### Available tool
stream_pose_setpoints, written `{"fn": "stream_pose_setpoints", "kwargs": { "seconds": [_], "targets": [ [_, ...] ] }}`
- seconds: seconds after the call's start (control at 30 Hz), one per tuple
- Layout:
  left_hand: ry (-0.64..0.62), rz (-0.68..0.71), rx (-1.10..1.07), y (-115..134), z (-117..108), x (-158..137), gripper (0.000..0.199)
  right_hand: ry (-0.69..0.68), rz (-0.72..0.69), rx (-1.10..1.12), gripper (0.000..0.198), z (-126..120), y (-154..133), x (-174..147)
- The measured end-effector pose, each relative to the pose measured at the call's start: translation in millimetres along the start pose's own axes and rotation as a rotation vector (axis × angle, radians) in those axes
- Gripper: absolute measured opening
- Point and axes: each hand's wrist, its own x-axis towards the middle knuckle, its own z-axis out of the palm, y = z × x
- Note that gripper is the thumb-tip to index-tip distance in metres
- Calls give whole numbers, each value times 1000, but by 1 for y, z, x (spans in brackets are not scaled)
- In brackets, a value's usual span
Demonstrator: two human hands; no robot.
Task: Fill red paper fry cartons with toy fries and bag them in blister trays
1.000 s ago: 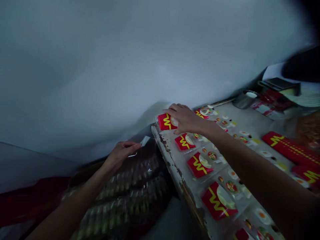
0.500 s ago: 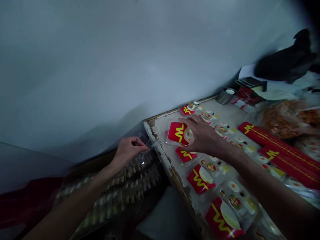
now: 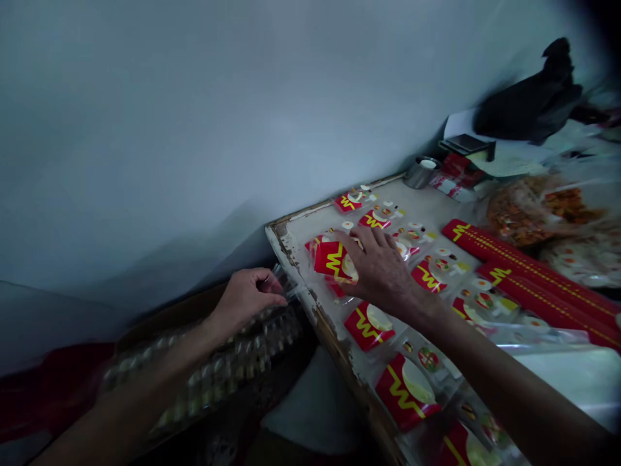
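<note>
My left hand is pinched on a clear plastic piece beside the table's corner, over a box. My right hand grips a red packet with a yellow zigzag mark by its right side, thumb below and fingers above. The packet is held just over the table, above similar red packets lying there. Clear pouches with small food-shaped pieces lie attached to or beside those packets. My right hand partly covers the held packet.
Below my left hand sits an open box packed with rows of clear-wrapped pieces. Long red strips, plastic bags of small pieces, a metal cup and a black bag lie farther right. A wall rises behind.
The view has swung a little, so the table appears farther left. My right hand keeps its grip on the red packet, and my left hand still pinches the clear plastic.
</note>
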Motion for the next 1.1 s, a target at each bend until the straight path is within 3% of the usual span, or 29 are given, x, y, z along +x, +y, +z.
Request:
{"fn": "stream_pose_setpoints", "kwargs": {
  "seconds": [0.27, 0.47, 0.67, 0.77, 0.93, 1.1],
  "targets": [
    [-187, 13, -29, 5, 15, 9, 39, -15, 17, 53, 99, 10, -14, -26],
    [-187, -46, -329, 6, 19, 19, 61, -22, 6, 117, 90, 20, -10, -39],
    [-196, -52, -342, 10, 26, 26, 69, -32, 24, 132, 88, 11, -14, -33],
    [-205, -34, -346, 13, 24, 33, 71, -128, -34, 162, 87, 4, -10, -32],
    [-387, -70, -256, 14, 29, 41, 66, -304, -193, 380, 88, -2, 5, -43],
    [-576, -12, -166, 35, 37, 47, 33, -281, -163, 310, 87, -9, 0, -56]
  ]
}}
